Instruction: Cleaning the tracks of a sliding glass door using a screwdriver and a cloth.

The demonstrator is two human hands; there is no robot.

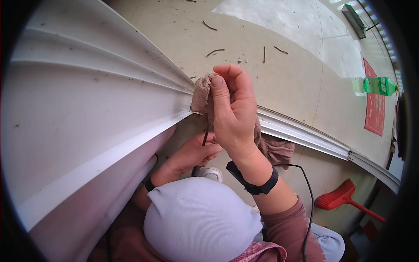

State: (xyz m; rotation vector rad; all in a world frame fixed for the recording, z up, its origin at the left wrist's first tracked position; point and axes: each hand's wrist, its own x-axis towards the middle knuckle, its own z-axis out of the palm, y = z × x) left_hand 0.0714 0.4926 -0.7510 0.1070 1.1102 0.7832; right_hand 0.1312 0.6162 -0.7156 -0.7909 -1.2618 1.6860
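Note:
My right hand (236, 108) is raised at the corner where a white door or window frame (144, 131) meets the floor track (294, 131). Its thumb and curled fingers pinch a brown cloth (200, 93) bunched against that corner. More of the cloth hangs behind my wrist, over the near side of the track. Lower and to the left, my left hand (196, 152) grips a thin dark rod (205, 136) whose upper end runs up to the cloth. The rod's tip is hidden.
Several short dark strips (215, 52) and crumbs lie on the tiled floor beyond the track. At right are a green plastic bottle (381, 86), a red mat (374, 111) and a red broom (338, 196). A black cable (309, 186) loops beside my right arm. A light cap fills the lower middle.

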